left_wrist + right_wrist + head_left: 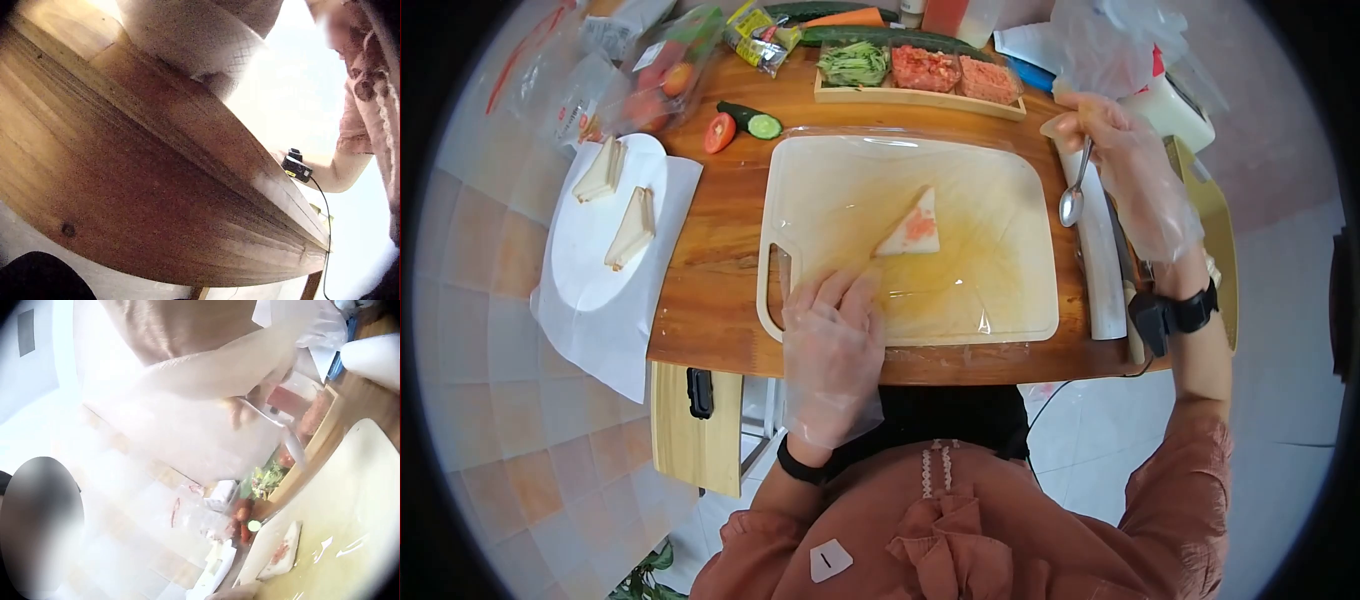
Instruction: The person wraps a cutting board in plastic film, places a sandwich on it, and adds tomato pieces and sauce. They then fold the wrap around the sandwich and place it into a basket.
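My right hand point(1141, 170), in a clear plastic glove, holds a metal spoon point(1072, 206) at the right of the cutting board, its bowl hanging down. In the right wrist view the same spoon point(294, 445) slants from the fingers. A triangular piece of white bread point(922, 228) with a pinkish-red topping lies on the film-covered cutting board point(820, 185). Also gloved, my left hand point(835, 330) rests at the board's lower left edge, fingers loosely bent and holding nothing. The left wrist view shows mostly the table's edge and underside point(144, 187).
A wooden tray point(920, 100) at the back bears shredded green vegetable and two pinkish-red fillings. Cut tomato point(720, 132) and cucumber point(764, 126) lie behind the board. Two sandwich triangles point(632, 230) sit on a white plate point(590, 285) at left. A long white roll point(1104, 285) lies right.
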Demonstrator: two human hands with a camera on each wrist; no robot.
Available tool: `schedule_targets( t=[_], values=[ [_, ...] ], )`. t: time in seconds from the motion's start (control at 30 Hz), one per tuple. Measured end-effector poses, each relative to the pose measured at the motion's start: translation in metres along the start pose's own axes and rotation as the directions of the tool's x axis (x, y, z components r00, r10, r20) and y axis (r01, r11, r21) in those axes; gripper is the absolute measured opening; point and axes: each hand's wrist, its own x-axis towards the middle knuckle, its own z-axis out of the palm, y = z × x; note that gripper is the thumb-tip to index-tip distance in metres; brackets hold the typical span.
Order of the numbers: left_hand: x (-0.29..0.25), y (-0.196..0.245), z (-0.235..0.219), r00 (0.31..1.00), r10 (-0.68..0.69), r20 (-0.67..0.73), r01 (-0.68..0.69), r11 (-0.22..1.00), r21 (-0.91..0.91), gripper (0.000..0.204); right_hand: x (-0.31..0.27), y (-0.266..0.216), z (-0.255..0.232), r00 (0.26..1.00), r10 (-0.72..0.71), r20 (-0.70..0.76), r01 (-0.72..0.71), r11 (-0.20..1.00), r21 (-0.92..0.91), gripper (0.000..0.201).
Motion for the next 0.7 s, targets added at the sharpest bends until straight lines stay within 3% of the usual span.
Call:
schedule_targets(
  t=[0.13, 0.2, 0.23, 0.33, 0.43, 0.53, 0.7],
  values=[
    [0.0, 0.0, -0.001, 1.0, 0.001, 0.012, -0.001, 1.0, -0.013, 0.023, -0.025, -0.004, 0.006, 0.992, -0.126, -0.012, 0.125, 0.992, -0.026, 0.041],
    [0.001, 0.0, -0.001, 1.0, 0.003, 0.011, -0.003, 1.0, -0.013, 0.023, -0.036, 0.0, 0.01, 0.926, -0.37, -0.071, 0.372, 0.928, 0.016, 0.038],
    [0.001, 0.001, -0.001, 1.0, 0.003, 0.008, -0.003, 1.0, -0.012, 0.023, -0.038, 0.0, 0.011, 0.926, -0.37, -0.071, 0.372, 0.928, 0.016, 0.038],
    [0.0, 0.0, -0.002, 1.0, 0.011, 0.006, -0.011, 1.0, -0.007, 0.025, -0.044, 0.001, 0.019, 0.94, -0.294, -0.173, 0.293, 0.956, -0.035, 0.037],
    [-0.003, -0.001, 0.001, 1.0, 0.006, 0.029, -0.007, 1.0, 0.022, 0.021, -0.052, 0.013, 0.031, 0.936, -0.262, -0.234, 0.289, 0.953, 0.088, 0.033],
    [-0.003, 0.0, 0.003, 1.0, 0.005, 0.005, -0.005, 0.999, 0.036, 0.02, -0.06, 0.024, 0.045, 0.94, -0.167, -0.298, 0.276, 0.886, 0.373, 0.026],
    [-0.003, -0.001, 0.002, 0.999, 0.026, -0.02, -0.026, 0.999, 0.027, 0.028, -0.049, 0.042, 0.056, 0.957, 0.025, -0.288, 0.119, 0.873, 0.472, 0.027]
  ],
)
